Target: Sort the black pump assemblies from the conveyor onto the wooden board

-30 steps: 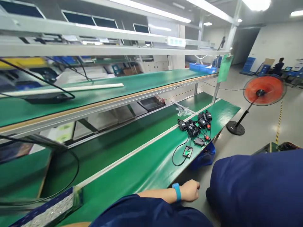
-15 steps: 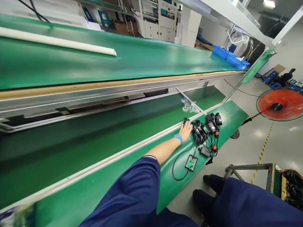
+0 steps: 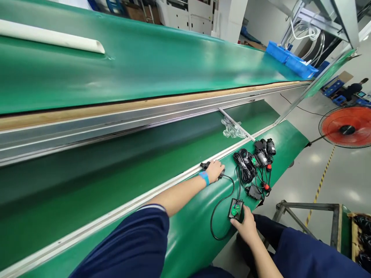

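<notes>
My left hand [image 3: 215, 171], with a blue band at its wrist, is closed over a black corded device [image 3: 204, 166] by the white rail of the green bench. Part of that device is hidden under my fingers. A black cable loops from it across the bench. At the near edge, my right hand [image 3: 247, 224] has its thumb and fingers on two sides of a small black box [image 3: 235, 209] with a green piece on top. Beyond lie a bundled black cable [image 3: 245, 165], black cylindrical devices [image 3: 262, 157] and red-ended parts [image 3: 266, 187].
Crumpled clear plastic [image 3: 232, 128] lies by a metal crossbar [image 3: 236, 124]. A raised green bench holds a white tube [image 3: 52, 38] and blue bins [image 3: 301, 67]. A red fan [image 3: 348, 125] stands at right, with a metal-framed cart [image 3: 311, 206] below.
My left hand has drawn the black device left and nearer, away from the cable pile. My right hand has come into view at the small black box.
</notes>
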`<state>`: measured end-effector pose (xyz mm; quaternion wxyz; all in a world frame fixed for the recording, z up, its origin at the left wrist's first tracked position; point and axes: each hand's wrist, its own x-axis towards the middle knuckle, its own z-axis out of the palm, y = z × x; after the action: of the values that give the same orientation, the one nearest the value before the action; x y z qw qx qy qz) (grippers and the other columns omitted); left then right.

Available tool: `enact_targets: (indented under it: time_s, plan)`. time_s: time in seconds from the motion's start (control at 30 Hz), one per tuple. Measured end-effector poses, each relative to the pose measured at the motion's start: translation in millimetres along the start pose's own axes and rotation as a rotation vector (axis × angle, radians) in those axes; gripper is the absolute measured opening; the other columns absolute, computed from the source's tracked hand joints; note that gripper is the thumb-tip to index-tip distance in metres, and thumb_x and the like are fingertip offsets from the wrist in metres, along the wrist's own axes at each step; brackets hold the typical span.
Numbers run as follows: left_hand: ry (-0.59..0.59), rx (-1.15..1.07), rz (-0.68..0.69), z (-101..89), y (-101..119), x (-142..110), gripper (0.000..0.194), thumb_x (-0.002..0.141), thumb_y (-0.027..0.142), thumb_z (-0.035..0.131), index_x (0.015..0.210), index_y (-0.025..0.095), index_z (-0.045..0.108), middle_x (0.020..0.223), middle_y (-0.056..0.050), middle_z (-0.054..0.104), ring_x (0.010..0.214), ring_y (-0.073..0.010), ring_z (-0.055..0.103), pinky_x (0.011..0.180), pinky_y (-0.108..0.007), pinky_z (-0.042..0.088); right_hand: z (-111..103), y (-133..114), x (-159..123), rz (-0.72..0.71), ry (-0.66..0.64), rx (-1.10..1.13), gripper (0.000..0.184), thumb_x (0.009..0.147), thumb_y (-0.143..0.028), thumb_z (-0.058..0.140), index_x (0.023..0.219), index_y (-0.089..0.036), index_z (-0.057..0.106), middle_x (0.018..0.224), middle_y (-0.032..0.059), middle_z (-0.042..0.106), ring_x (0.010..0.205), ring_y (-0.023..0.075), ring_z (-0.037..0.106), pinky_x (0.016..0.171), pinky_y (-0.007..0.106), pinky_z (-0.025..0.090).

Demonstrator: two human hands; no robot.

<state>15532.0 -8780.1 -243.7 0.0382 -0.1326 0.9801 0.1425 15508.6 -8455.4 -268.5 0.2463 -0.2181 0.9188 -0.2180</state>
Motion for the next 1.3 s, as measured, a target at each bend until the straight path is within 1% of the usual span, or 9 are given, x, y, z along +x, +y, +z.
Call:
enact_targets:
  time_s: [0.17,0.3,0.4,0.57,0.7,0.83,0.97,1.13,1.3]
  plan:
    - [-0.063,0.006,-0.253,7.1,5.1,-80.8,0.054,0.072,0.021,0.074,0.122,0.014,0.055,0.116,-0.019,0.063,0.108,-0.0362,0.056,0.099,-0.05,0.037,15.1,-34.4,56.5,-0.086,0.091,0.036,0.092,0.078,-0.055,0.066,0.153,-0.008,0.04,0.155,0.0236,0.043,0.145,0.0401,0.039,0.117,0.054,0.034]
    - [-0.11,-0.045,-0.404,13.9,14.1,-130.3,0.061,0.074,0.017,0.07,0.132,0.018,0.052,0.122,-0.019,0.063,0.114,-0.037,0.055,0.101,-0.05,0.033,20.4,-64.6,93.7,-0.034,0.038,0.256,0.098,0.073,-0.061,0.066,0.147,0.0,0.046,0.127,0.0254,0.065,0.116,0.0381,0.063,0.099,0.047,0.051]
    - [-0.112,-0.058,-0.486,16.0,17.7,-153.2,0.057,0.073,0.015,0.069,0.128,0.017,0.055,0.121,-0.019,0.064,0.114,-0.0366,0.055,0.1,-0.05,0.033,22.7,-88.1,104.3,-0.076,-0.024,0.321,0.081,0.077,-0.064,0.06,0.132,-0.004,0.063,0.096,0.0156,0.074,0.091,0.0316,0.069,0.084,0.042,0.056]
    - [-0.127,-0.12,-0.634,15.8,25.3,-160.2,0.052,0.072,0.019,0.072,0.121,0.016,0.056,0.12,-0.018,0.064,0.113,-0.0362,0.057,0.095,-0.047,0.034,14.7,-123.3,94.6,-0.263,-0.098,0.398,0.061,0.084,-0.063,0.055,0.115,-0.015,0.075,0.091,0.0105,0.075,0.09,0.0282,0.068,0.087,0.041,0.055]
    - [-0.161,-0.211,-0.668,19.7,26.6,-159.0,0.055,0.067,0.025,0.077,0.117,0.015,0.056,0.115,-0.018,0.066,0.106,-0.0352,0.063,0.093,-0.046,0.037,-5.2,-136.8,83.1,-0.356,-0.201,0.546,0.054,0.082,-0.061,0.062,0.108,-0.016,0.077,0.089,0.0102,0.076,0.092,0.0286,0.069,0.097,0.047,0.053]
    - [-0.11,-0.319,-0.682,23.2,16.8,-171.9,0.052,0.064,0.03,0.077,0.111,0.019,0.056,0.111,-0.014,0.068,0.102,-0.0344,0.066,0.09,-0.044,0.042,-32.7,-138.2,71.6,-0.313,-0.226,0.712,0.046,0.078,-0.057,0.072,0.102,-0.019,0.077,0.121,0.0127,0.072,0.114,0.0302,0.065,0.105,0.047,0.048]
    - [0.069,-0.63,-0.706,21.9,2.8,-193.2,0.047,0.066,0.034,0.074,0.107,0.022,0.053,0.101,-0.008,0.071,0.096,-0.0296,0.068,0.083,-0.038,0.048,-71.7,-154.1,57.8,-0.236,-0.205,1.02,0.034,0.078,-0.053,0.075,0.09,-0.021,0.07,0.144,0.0121,0.059,0.129,0.0313,0.057,0.102,0.047,0.049]
    - [0.347,-1.113,-0.678,15.2,-0.1,-213.3,0.047,0.067,0.043,0.075,0.103,0.021,0.053,0.099,-0.004,0.072,0.097,-0.0253,0.069,0.088,-0.039,0.054,-130.1,-196.6,42.1,-0.387,-0.202,1.198,0.035,0.083,-0.046,0.072,0.068,-0.022,0.052,0.135,0.0107,0.066,0.133,0.0279,0.055,0.11,0.048,0.043]
    - [0.525,-1.238,-0.619,-11.2,6.8,-220.9,0.053,0.07,0.051,0.076,0.107,0.018,0.056,0.103,-0.008,0.072,0.099,-0.0264,0.07,0.093,-0.045,0.056,-158.1,-205.4,36.7,-0.403,-0.155,1.226,0.032,0.082,-0.05,0.073,0.075,-0.023,0.058,0.122,0.0111,0.072,0.127,0.0288,0.06,0.114,0.051,0.039]
